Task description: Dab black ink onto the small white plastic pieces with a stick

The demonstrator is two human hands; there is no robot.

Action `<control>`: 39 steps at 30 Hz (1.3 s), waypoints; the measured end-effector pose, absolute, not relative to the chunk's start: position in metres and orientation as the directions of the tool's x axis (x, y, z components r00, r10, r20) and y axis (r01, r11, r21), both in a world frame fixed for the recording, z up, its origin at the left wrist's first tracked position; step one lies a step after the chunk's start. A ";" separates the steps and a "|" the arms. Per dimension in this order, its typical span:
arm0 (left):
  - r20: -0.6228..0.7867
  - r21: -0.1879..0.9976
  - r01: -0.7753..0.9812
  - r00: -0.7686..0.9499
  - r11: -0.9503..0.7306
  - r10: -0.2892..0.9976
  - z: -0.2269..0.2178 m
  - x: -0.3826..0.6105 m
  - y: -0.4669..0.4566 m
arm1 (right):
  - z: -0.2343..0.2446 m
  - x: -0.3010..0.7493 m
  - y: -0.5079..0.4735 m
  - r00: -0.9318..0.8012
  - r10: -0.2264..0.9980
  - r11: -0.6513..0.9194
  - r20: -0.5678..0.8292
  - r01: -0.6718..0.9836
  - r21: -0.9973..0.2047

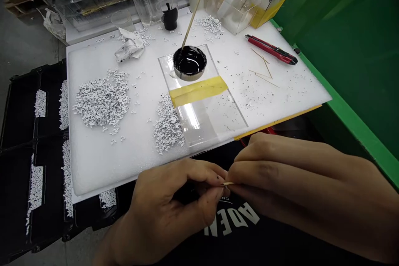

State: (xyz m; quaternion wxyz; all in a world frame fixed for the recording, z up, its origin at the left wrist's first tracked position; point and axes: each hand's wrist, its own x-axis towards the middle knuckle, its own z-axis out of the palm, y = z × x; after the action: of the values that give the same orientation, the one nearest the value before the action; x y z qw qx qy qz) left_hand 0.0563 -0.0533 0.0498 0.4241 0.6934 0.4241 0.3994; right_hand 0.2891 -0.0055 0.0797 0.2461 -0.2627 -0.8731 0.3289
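Note:
My left hand is closed in a pinch in front of the board's near edge. Whatever lies between its thumb and forefinger is too small or too hidden to name. My right hand meets it from the right, fingers closed on a thin wooden stick whose pale tip shows at the left fingertips. Beyond the hands, a round lid of black paint rests on a clear plastic plate, with a longer wooden stick leaning in it. Small white parts lie heaped beside the plate.
A larger heap of white parts covers the left of the white board. On the right are a red utility knife, loose thin sticks and dark specks. Clear bins, a black pot and crumpled paper stand behind.

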 end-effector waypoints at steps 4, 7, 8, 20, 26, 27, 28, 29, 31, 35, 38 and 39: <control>0.188 0.933 0.234 0.335 -0.275 0.923 0.050 0.054 -0.052 | 0.080 0.292 -0.005 -0.773 0.593 0.648 0.226 0.292 -0.703; 0.169 0.945 0.211 0.337 -0.250 0.926 0.049 0.054 -0.051 | 0.078 0.294 -0.004 -0.783 0.581 0.643 0.224 0.273 -0.715; 0.166 0.948 0.206 0.335 -0.244 0.927 0.049 0.054 -0.050 | 0.078 0.294 -0.004 -0.781 0.582 0.644 0.227 0.272 -0.715; 0.154 0.958 0.189 0.301 -0.217 0.941 0.048 0.059 -0.047 | 0.076 0.293 -0.006 -0.773 0.582 0.654 0.250 0.263 -0.709; 0.157 0.964 0.170 0.267 -0.207 0.951 0.045 0.062 -0.047 | 0.077 0.291 -0.007 -0.769 0.593 0.643 0.240 0.273 -0.716; 0.154 0.966 0.164 0.263 -0.201 0.952 0.045 0.062 -0.047 | 0.076 0.292 -0.006 -0.766 0.602 0.636 0.225 0.290 -0.715; 0.151 0.968 0.157 0.259 -0.196 0.954 0.045 0.063 -0.048 | 0.076 0.292 -0.006 -0.767 0.603 0.633 0.219 0.293 -0.716; 0.145 0.971 0.148 0.259 -0.188 0.955 0.044 0.063 -0.048 | 0.075 0.293 -0.005 -0.768 0.603 0.630 0.216 0.293 -0.719; 0.130 0.976 0.135 0.268 -0.171 0.955 0.044 0.063 -0.049 | 0.074 0.295 -0.004 -0.767 0.603 0.629 0.220 0.287 -0.722; 0.100 0.986 0.102 0.286 -0.134 0.953 0.042 0.062 -0.049 | 0.075 0.295 -0.001 -0.778 0.594 0.633 0.206 0.294 -0.716; 0.072 0.994 0.056 0.298 -0.093 0.952 0.042 0.063 -0.048 | 0.077 0.292 0.001 -0.777 0.596 0.638 0.205 0.304 -0.707; 0.057 0.997 0.027 0.305 -0.069 0.951 0.042 0.063 -0.048 | 0.077 0.291 0.001 -0.770 0.603 0.636 0.210 0.306 -0.708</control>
State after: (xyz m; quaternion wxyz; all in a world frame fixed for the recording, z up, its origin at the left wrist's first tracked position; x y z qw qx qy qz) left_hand 0.0628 -0.0478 0.0420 0.5452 0.5960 0.4103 0.4233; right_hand 0.2912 0.0014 0.0769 0.2194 -0.2589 -0.8776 0.3387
